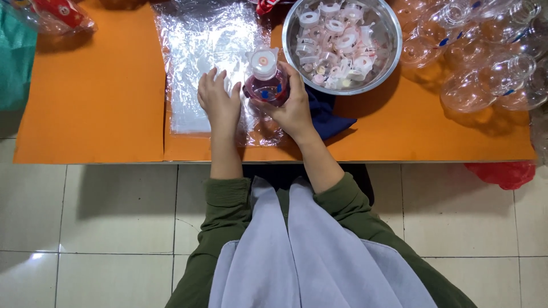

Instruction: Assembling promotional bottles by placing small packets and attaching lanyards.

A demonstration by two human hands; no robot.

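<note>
Pink-filled bottle (266, 85) stands upright on the plastic sheet (200, 51) on the desk (97, 114), gripped by my right hand (294, 111). My left hand (218, 101) rests open, flat on the sheet. Wrapping step, I judge: next requires folding film around it.

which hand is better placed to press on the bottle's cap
Left. The left hand lies free on the plastic sheet beside the cap; the right hand grips the bottle.

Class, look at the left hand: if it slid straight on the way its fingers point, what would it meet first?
The left hand lies flat on the clear plastic sheet, fingers pointing away from the person. It would probably only cross more of that sheet; nothing else shows in its line.
</note>
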